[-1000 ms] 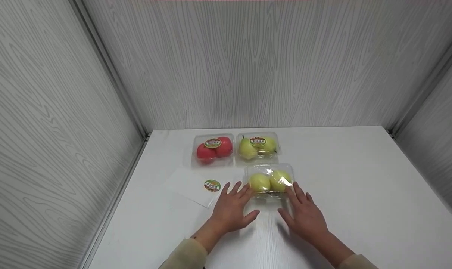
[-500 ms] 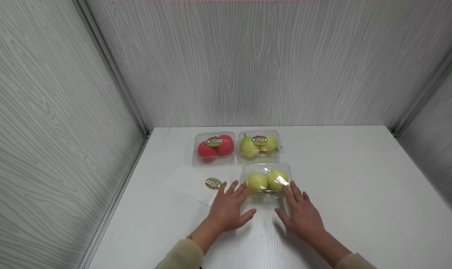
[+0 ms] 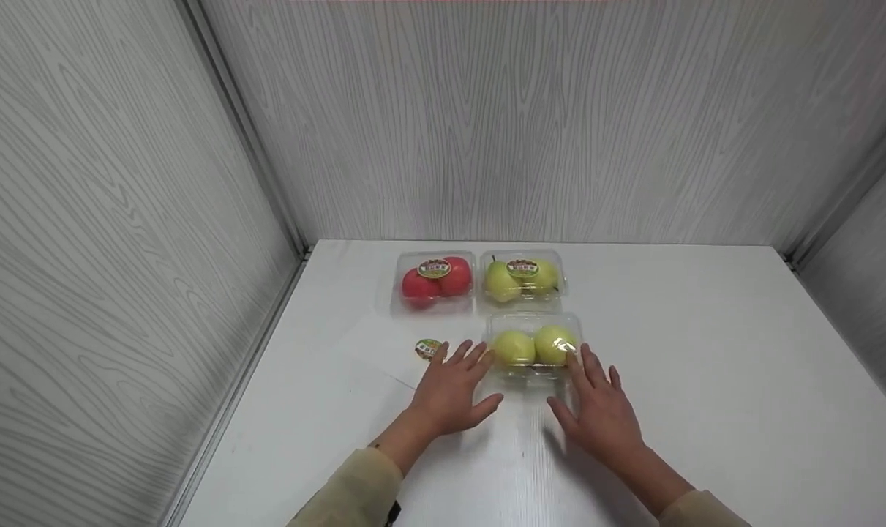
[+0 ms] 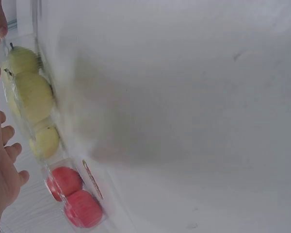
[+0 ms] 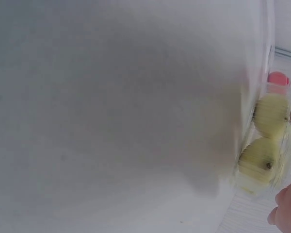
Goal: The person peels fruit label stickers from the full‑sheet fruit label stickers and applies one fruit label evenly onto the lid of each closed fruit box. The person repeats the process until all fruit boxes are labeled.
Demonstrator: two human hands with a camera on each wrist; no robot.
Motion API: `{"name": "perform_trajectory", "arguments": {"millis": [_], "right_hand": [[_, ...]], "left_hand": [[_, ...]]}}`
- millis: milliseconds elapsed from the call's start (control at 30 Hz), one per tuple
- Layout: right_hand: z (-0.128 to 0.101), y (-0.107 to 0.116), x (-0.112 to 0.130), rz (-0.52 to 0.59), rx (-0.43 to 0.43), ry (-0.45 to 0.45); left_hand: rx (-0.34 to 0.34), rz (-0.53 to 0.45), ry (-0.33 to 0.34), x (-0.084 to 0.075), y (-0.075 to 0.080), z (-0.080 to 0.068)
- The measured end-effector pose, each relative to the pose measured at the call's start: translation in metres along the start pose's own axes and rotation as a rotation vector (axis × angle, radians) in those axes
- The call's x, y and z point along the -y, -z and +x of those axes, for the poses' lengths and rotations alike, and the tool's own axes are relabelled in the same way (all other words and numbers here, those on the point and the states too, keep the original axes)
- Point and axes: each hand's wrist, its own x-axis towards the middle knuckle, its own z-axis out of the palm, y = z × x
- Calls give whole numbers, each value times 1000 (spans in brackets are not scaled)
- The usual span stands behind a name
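Observation:
A clear plastic box with two yellow-green fruits lies on the white table. My left hand lies flat, its straight fingers touching the box's left front corner. My right hand lies flat too, its fingers touching the right front edge. In the left wrist view the same box runs along the left edge beside my left hand's fingers. The right wrist view shows the box at the right, with my right hand's fingertips at the corner.
Behind stand a box of red fruits and a box of green pears, each with a round label. A white sheet carrying a round sticker lies left of my left hand. Grey panel walls close in three sides.
Both hands and the near box have slid a little farther from me toward the back boxes. The left fingers now reach the sticker sheet's edge.

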Motion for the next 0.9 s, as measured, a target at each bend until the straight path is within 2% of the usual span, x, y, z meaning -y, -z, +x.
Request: {"name": "perform_trajectory", "arguments": {"millis": [233, 400, 500, 667, 900], "right_hand": [[10, -4, 22, 56, -20, 61], [19, -10, 46, 62, -5, 133], [25, -15, 64, 70, 15, 173], [34, -26, 93, 99, 82, 244], [44, -53, 122, 92, 237, 350]], "left_hand": [[-16, -115, 154, 37, 9, -10], [-46, -164, 217, 64, 13, -15], [-29, -171, 244, 76, 14, -14], [31, -161, 286, 93, 15, -11], [98, -168, 327, 112, 15, -2]]}}
